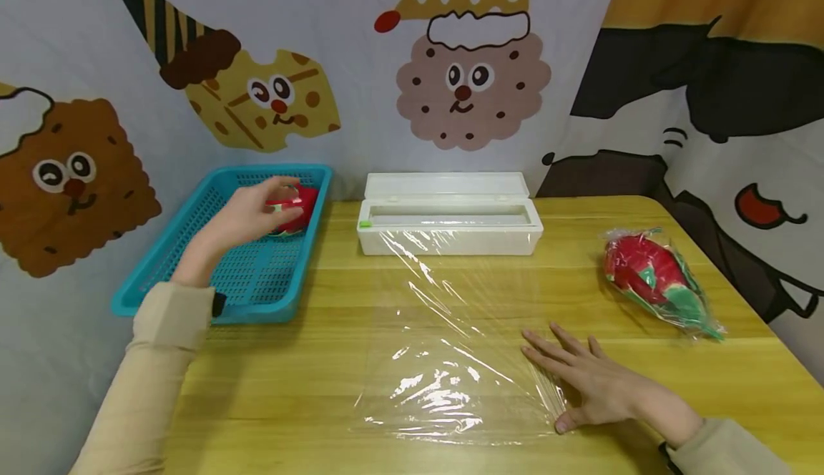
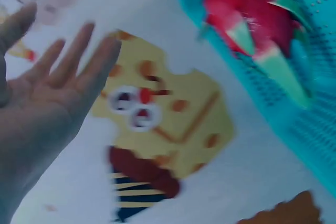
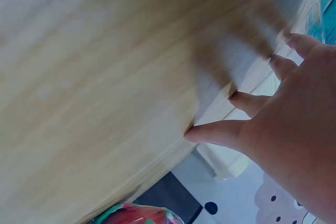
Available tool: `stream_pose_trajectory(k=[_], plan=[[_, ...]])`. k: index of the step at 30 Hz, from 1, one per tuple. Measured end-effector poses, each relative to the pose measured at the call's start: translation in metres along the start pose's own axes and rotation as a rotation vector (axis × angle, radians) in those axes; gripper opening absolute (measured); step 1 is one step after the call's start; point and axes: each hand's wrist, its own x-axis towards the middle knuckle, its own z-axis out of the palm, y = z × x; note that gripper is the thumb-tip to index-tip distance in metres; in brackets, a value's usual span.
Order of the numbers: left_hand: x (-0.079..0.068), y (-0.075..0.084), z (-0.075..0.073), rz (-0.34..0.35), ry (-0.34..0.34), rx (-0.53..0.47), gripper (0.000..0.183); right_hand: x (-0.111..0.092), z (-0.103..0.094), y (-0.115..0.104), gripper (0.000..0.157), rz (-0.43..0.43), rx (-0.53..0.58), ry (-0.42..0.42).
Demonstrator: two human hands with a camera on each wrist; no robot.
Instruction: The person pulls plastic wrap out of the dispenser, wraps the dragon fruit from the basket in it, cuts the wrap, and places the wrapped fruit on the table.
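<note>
My left hand (image 1: 252, 210) hovers over the blue basket (image 1: 298, 275), fingers spread and loosely bent beside a red dragon fruit (image 1: 302, 207). The left wrist view shows that dragon fruit (image 2: 257, 19) with green-tipped scales, apart from the hand (image 2: 47, 98). Spread fingers of my right hand (image 1: 599, 385) press on the table at the right edge of a sheet of clear plastic wrap (image 1: 444, 360). The wrap runs flat toward me from a white dispenser box (image 1: 450, 241), whose lid is raised. In the right wrist view, the fingertips of that hand (image 3: 294, 114) touch the wood.
Another dragon fruit (image 1: 650, 275), wrapped in clear film, lies on the wooden table (image 1: 257, 403) at the right. Behind the table hangs a cloth (image 1: 360, 74) printed with cartoon biscuits and cheese. A green slider (image 1: 365, 224) sits at the box's left end.
</note>
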Motion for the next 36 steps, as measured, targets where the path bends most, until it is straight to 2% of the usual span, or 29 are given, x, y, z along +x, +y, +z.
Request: stream_pose_trajectory(k=[3, 6, 9, 11, 16, 18, 21, 24, 26, 29, 33, 36], plan=[[0.030, -0.021, -0.005, -0.104, 0.052, -0.009, 0.068, 0.000, 0.000, 0.000, 0.103, 0.002, 0.001, 0.000], [0.056, -0.042, 0.001, -0.162, 0.049, -0.001, 0.077, 0.000, 0.000, 0.000, 0.104, 0.012, 0.003, -0.008], [0.074, -0.060, 0.011, -0.186, 0.025, 0.066, 0.082, 0.001, 0.000, 0.000, 0.104, 0.015, 0.008, -0.015], [0.080, -0.070, 0.018, -0.207, 0.001, 0.120, 0.085, 0.001, 0.000, 0.000, 0.104, 0.016, 0.008, -0.017], [0.081, -0.086, 0.032, -0.292, -0.054, 0.181, 0.098, 0.001, 0.000, 0.000, 0.104, 0.019, 0.009, -0.022], [0.080, -0.091, 0.037, -0.316, -0.039, 0.206, 0.104, 0.001, -0.001, 0.000, 0.104, 0.023, 0.009, -0.024], [0.081, -0.095, 0.043, -0.351, 0.025, 0.262, 0.112, 0.000, -0.001, 0.000, 0.105, 0.028, 0.010, -0.027], [0.081, -0.099, 0.047, -0.397, 0.069, 0.297, 0.108, 0.000, -0.001, 0.000, 0.104, 0.027, 0.008, -0.021], [0.080, -0.101, 0.049, -0.415, 0.067, 0.304, 0.101, 0.001, -0.001, 0.000, 0.104, 0.024, 0.003, -0.021], [0.079, -0.103, 0.050, -0.402, 0.068, 0.312, 0.093, 0.000, -0.001, 0.000, 0.104, 0.024, 0.003, -0.022], [0.079, -0.103, 0.050, -0.364, 0.086, 0.344, 0.089, 0.000, -0.001, 0.000, 0.104, 0.030, 0.009, -0.025], [0.079, -0.104, 0.049, -0.363, 0.090, 0.364, 0.088, 0.000, -0.002, 0.000, 0.104, 0.035, 0.014, -0.029]])
